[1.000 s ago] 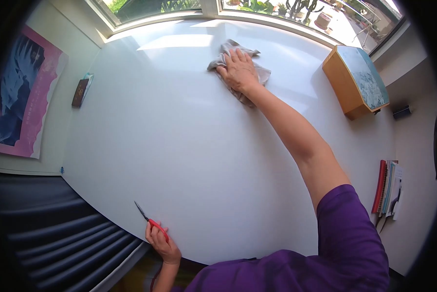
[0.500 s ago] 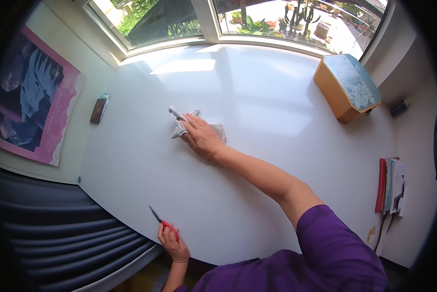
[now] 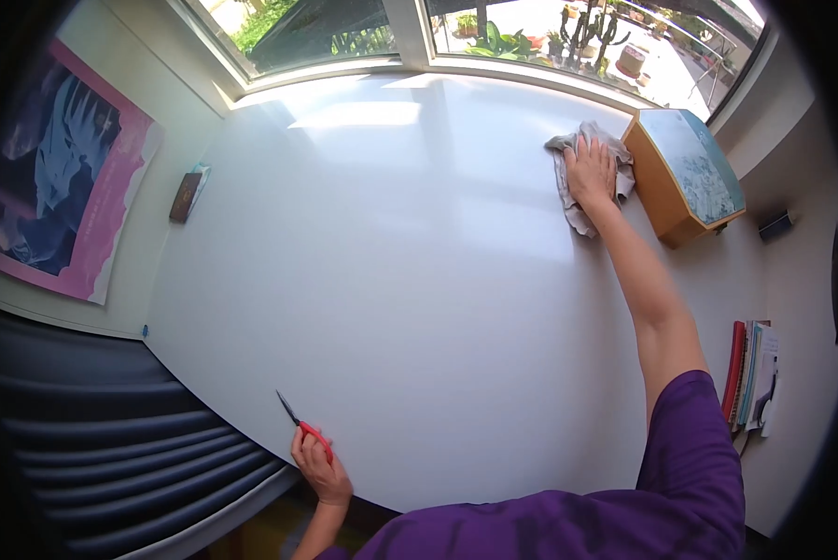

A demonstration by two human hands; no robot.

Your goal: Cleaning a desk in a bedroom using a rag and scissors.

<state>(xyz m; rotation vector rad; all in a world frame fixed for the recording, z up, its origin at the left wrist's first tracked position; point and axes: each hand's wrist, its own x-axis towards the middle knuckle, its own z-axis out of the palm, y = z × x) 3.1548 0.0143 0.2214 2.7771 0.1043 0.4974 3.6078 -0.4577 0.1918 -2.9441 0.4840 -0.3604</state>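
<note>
Grey cloth (image 3: pixel 579 217), soft and crumpled with an uneven edge, is lying on the far right part of the smooth white tabletop (image 3: pixel 400 308). From the left, a pink-bordered poster (image 3: pixel 72 168) with a scalloped edge is covering part of the pale wall, and a dark, glossy, ribbed surface (image 3: pixel 102 420) is spreading in parallel folds below it. A small dark-brown booklet (image 3: pixel 185 198) is standing near the wall. At the near edge, the left hand (image 3: pixel 326 476) is grasping slim scissors (image 3: pixel 309 433) by their red handles, their dark, narrow blades pointing away from the body. Farther right, the right hand (image 3: pixel 591 175) is resting flat on the cloth, fingers extended rather than clenched. Just beside it, a wooden box (image 3: pixel 685 173) with angled sides is showing a glossy blue-green top; whether cloth and wood are touching, I cannot tell. Rightmost, thin books (image 3: pixel 747 373), one red, are standing in a row.
</note>
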